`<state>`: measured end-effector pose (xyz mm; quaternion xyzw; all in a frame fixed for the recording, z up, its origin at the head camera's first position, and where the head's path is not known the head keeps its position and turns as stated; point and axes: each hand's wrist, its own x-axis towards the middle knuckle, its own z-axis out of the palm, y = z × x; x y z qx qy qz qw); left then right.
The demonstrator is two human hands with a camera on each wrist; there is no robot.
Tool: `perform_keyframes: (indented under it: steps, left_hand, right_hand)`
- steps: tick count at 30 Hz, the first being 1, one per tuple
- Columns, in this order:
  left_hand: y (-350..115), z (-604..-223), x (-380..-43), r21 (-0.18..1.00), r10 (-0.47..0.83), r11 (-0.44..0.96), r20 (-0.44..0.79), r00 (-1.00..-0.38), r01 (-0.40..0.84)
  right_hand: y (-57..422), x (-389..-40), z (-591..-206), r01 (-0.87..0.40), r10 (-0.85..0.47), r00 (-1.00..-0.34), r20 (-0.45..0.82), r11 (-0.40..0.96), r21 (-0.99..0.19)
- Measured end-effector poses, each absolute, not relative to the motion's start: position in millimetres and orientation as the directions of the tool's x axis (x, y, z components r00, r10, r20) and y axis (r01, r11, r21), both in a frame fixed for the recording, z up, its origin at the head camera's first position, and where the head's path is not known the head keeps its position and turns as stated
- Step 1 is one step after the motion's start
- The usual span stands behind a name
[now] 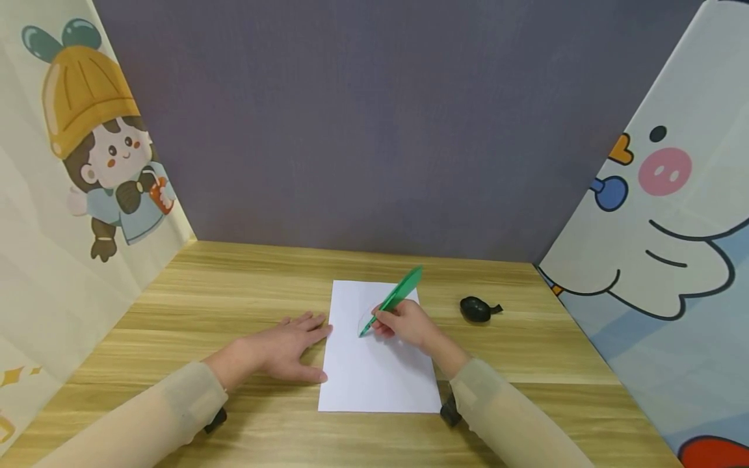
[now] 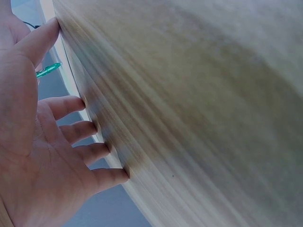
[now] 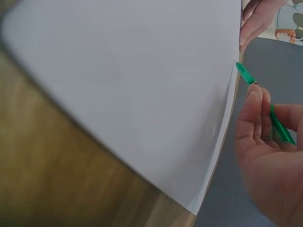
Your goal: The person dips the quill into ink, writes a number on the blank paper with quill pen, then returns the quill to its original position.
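One left hand (image 1: 288, 350), spread, at paper (image 1: 374, 383) edge, right hand (image 1: 411, 325) pinching pen (image 1: 402, 290), well inside

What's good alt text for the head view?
A person's right hand holds a green pen, its tip at a sheet of white paper on a wooden table. The left hand lies spread at the paper's left edge; a small black object sits right of the paper.
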<state>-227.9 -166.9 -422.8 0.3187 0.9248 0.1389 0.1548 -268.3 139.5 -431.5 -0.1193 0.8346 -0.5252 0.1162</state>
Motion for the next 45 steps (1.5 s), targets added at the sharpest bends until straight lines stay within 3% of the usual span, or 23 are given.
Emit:
perform_keyframes:
  steps: [45]
  left_hand:
    - [-167, -426, -229, 0.361, 0.639, 0.750, -0.183, -0.747, 0.554]
  right_hand:
    - [152, -256, -431, -0.071, -0.374, -0.922, -0.098, 0.414, -0.907]
